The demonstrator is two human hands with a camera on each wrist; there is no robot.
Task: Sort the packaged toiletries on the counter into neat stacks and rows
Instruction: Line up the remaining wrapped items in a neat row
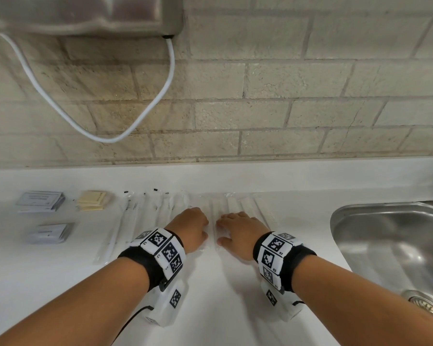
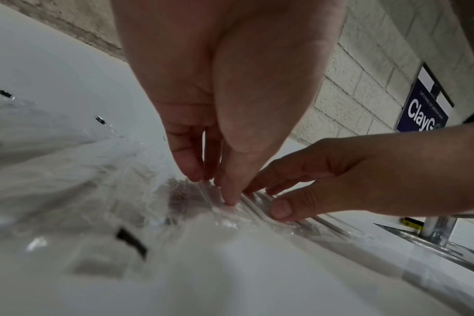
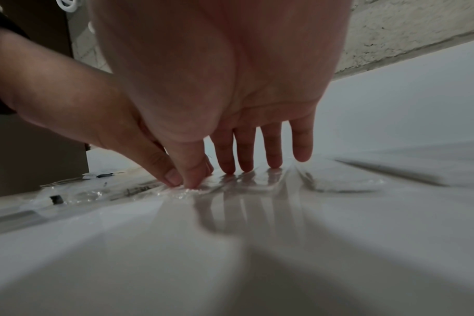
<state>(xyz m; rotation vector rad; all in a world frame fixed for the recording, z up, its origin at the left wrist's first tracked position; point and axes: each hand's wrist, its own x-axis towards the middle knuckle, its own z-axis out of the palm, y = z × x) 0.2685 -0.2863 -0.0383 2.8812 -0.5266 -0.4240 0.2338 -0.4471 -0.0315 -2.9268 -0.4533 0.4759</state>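
Observation:
A row of long clear-wrapped packets (image 1: 160, 208) lies side by side on the white counter (image 1: 223, 295). My left hand (image 1: 189, 227) and right hand (image 1: 238, 229) rest close together on the middle of this row. In the left wrist view my left hand (image 2: 217, 188) points its straight fingers and thumb down onto the crinkled wrapper (image 2: 230, 222). My right hand (image 3: 230, 171) presses several straight fingertips on the neighbouring packets (image 3: 271, 181), thumb down beside the left fingers (image 3: 171, 177). Neither hand lifts anything.
Two stacks of grey sachets (image 1: 40, 201) (image 1: 49, 233) and a stack of cream sachets (image 1: 91, 201) sit at the far left. A steel sink (image 1: 385, 245) opens at the right. A white cable (image 1: 105, 138) hangs on the brick wall behind.

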